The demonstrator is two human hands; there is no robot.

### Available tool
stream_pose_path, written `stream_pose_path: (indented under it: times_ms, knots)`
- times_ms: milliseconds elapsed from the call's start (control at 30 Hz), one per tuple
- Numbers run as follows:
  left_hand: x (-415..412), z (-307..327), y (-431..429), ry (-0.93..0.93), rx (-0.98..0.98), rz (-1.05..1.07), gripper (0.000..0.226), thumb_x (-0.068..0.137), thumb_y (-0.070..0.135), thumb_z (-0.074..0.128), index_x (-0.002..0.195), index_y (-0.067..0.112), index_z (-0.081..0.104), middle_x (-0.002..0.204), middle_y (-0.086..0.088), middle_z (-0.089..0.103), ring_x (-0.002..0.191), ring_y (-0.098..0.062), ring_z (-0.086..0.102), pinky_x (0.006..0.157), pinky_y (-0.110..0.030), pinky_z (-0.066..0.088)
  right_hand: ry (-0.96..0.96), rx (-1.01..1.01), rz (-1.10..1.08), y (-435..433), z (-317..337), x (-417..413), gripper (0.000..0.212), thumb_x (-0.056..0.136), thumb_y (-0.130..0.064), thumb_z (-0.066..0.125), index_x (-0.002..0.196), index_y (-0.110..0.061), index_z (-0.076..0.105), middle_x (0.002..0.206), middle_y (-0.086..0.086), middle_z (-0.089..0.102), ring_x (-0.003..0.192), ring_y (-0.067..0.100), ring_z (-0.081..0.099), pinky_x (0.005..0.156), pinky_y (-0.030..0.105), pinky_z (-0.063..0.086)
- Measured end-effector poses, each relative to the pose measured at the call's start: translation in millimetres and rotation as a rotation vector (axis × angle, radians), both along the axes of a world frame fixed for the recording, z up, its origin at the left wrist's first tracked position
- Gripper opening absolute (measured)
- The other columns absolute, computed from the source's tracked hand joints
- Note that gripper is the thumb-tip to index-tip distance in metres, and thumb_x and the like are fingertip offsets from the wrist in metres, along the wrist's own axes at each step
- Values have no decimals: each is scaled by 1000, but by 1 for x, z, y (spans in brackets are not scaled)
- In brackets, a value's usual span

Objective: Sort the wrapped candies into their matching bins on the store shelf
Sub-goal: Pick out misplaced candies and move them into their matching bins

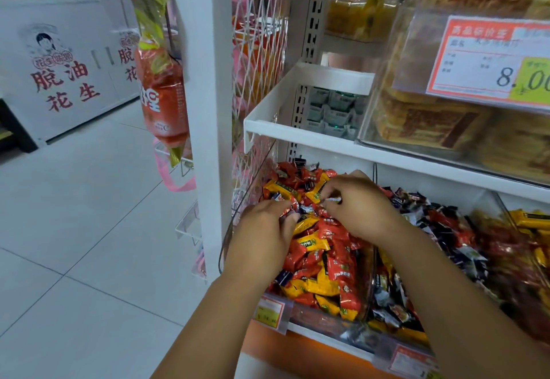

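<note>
A person is sorting wrapped candies at a store shelf, both bare hands working in the left bin (315, 320), a clear tub sitting just below the frame's centre and heaped with red and yellow candies (327, 262). The left hand (265, 229) is reaching in from seven o'clock, its fingers curled down into the heap and gripping a red-wrapped candy (291, 209) at its fingertips. The right hand (360, 209) is coming in from five o'clock and hovering over the back of the same heap, thumb and forefinger pinching a small pale-wrapped candy (333, 200); the two hands are working close together, fingertips nearly meeting. Just beside the left bin, at its three o'clock, the middle bin (384, 340) is holding dark-wrapped candies (437, 223), and farther toward three o'clock the right bin (503, 212) is showing red and yellow wrappers, blurred at the frame's edge. A small price label (269, 313) is hanging on the left bin's front. A white shelf (312, 137) is running across above the bins, carrying at two o'clock a clear box (387, 128) of yellow-brown packets with a red-bordered price tag (491, 60) reading 8.00. At eleven o'clock a red snack packet (162, 95) is hanging beside a white upright, with white mesh panelling (259, 51) closing the shelf's side. At ten o'clock white cartons (59, 66) printed with red characters are standing on the pale tiled floor (74, 229).
</note>
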State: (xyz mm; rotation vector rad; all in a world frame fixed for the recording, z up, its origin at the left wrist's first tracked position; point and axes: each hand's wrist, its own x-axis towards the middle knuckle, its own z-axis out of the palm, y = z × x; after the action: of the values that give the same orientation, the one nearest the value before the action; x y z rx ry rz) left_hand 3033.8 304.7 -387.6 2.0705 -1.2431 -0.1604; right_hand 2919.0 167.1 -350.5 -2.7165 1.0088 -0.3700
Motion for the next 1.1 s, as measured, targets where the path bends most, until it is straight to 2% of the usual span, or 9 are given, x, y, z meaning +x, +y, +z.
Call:
stream_pose_path:
  times_ms: [67, 167, 300, 567, 733, 867, 933, 1000, 1100]
  knots:
    - [1, -3, -6, 1, 7, 12, 32, 97, 34, 49, 124, 22, 63, 123, -2, 59, 110, -21, 51, 90, -32, 46, -10, -19, 29, 3, 0, 5, 22, 91, -26, 56, 112, -27, 64, 102, 3, 57, 101, 21, 52, 84, 34, 48]
    - [1, -8, -11, -61, 74, 21, 35, 95, 29, 51, 129, 24, 59, 124, -3, 52, 112, -21, 48, 90, -33, 48, 174, -64, 66, 8, -5, 12, 32, 96, -31, 49, 125, -28, 60, 120, 4, 60, 116, 24, 48, 92, 36, 43]
    - [0, -11, -16, -140, 170, 28, 43, 93, 29, 52, 136, 27, 52, 129, -4, 46, 122, -22, 35, 97, -31, 41, 406, -99, 9, 9, -6, 17, 38, 95, -49, 48, 119, -24, 63, 119, 4, 59, 118, 25, 46, 96, 40, 37]
    - [2, -13, -17, 6, 15, 25, 25, 89, 22, 64, 114, 26, 69, 124, 2, 50, 112, -15, 47, 93, -22, 40, 382, -169, 10, 11, -7, 15, 26, 93, -39, 54, 113, -28, 65, 116, 0, 60, 115, 24, 46, 97, 41, 33]
    - [-2, 6, -10, 50, -187, 73, 28, 93, 19, 60, 120, 24, 66, 122, 4, 63, 105, -14, 59, 83, -14, 36, 113, -220, 29, 14, -4, 8, 28, 97, -29, 49, 123, -28, 59, 121, 1, 57, 116, 23, 44, 92, 38, 36]
    - [-15, 23, -2, 94, -282, 72, 31, 90, 33, 64, 121, 34, 65, 114, 13, 67, 96, -4, 62, 83, -20, 47, -280, 16, 33, 27, 8, -12, 26, 98, -21, 51, 122, -19, 60, 116, 1, 53, 110, 16, 50, 84, 23, 36]
    - [-27, 32, -3, 190, -339, 26, 33, 84, 31, 71, 116, 33, 67, 98, 23, 65, 84, 11, 58, 77, -7, 44, -356, 93, -3, 34, 13, -33, 25, 97, -22, 52, 121, -21, 61, 118, -3, 54, 111, 12, 51, 85, 18, 33]
    - [-45, 38, -8, 231, -352, -32, 31, 81, 29, 75, 110, 30, 65, 86, 24, 61, 79, 10, 56, 68, -3, 41, -385, 106, -90, 37, 15, -60, 24, 97, -25, 53, 119, -26, 62, 117, -6, 55, 106, 11, 54, 88, 23, 39]
    - [-82, 42, -22, 196, -321, -149, 25, 82, 28, 74, 104, 27, 63, 87, 21, 59, 76, 6, 54, 68, -3, 38, -423, 96, -242, 40, 18, -109, 23, 97, -28, 54, 118, -28, 62, 111, -8, 53, 91, 12, 57, 78, 26, 42]
